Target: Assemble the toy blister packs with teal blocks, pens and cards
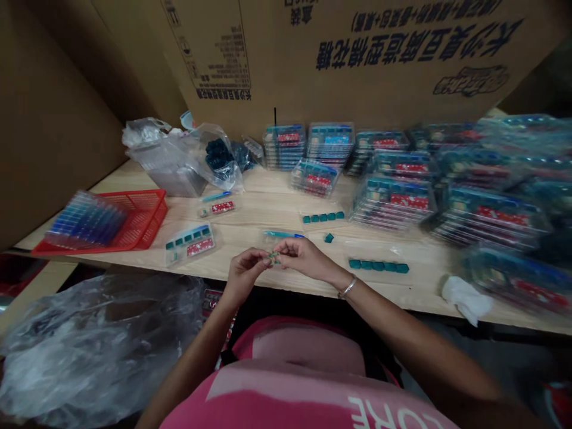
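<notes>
Between the fingertips of both hands is a small greenish piece point(273, 257), too small to identify. My left hand point(247, 271) pinches it from one side, and my right hand point(304, 257) pinches it from the other, just over the table's front edge. Behind the fingers lies a blue pen point(281, 234) in a clear tray. One loose dark-green block point(329, 238) rests to the right of my right hand. Two clear trays with rows of green blocks point(379, 266) and more green blocks point(323, 218) lie nearby. A filled clear pack point(191, 243) sits to the left.
A red basket point(149, 214) holding stacked blue-tinted trays point(87, 220) stands at left. Stacks of packed sets point(393, 202) fill the right side. Plastic bags point(221, 156), a crumpled white tissue point(467, 299) and a tall cardboard box point(286, 71) surround the wooden table point(263, 208).
</notes>
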`<state>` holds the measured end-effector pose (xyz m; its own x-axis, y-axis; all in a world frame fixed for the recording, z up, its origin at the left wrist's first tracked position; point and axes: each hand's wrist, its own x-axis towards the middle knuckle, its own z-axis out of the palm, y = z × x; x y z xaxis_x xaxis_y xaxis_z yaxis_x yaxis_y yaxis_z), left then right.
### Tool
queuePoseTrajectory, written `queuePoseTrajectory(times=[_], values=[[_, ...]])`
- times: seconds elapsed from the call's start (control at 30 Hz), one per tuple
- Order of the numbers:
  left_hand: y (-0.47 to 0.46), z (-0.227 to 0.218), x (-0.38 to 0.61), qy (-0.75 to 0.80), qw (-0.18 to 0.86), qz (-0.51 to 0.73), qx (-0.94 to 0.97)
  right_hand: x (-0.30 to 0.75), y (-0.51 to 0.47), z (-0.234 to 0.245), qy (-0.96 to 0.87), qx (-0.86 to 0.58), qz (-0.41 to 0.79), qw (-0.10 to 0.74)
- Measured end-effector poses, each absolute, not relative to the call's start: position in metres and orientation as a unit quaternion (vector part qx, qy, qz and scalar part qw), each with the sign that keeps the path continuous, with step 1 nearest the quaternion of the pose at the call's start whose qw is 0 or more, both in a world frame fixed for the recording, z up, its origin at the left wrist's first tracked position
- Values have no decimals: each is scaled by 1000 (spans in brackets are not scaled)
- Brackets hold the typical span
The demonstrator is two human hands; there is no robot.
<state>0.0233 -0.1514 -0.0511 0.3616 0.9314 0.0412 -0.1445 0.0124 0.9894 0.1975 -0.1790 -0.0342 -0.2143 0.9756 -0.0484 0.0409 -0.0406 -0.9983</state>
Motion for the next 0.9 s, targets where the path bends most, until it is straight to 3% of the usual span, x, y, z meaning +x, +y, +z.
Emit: queuePoseTrajectory(times=[0.13, 0.53, 0.9], values=[[-154, -44, 17, 349, 568, 443, 599, 193, -179, -38, -562, -497, 502, 431], [-159, -37, 28, 357, 584, 477, 551, 196, -184, -25, -572, -436, 532, 447], [-168, -44, 31, 337, 682, 490, 426, 187, -194, -32, -475, -411, 593, 503]])
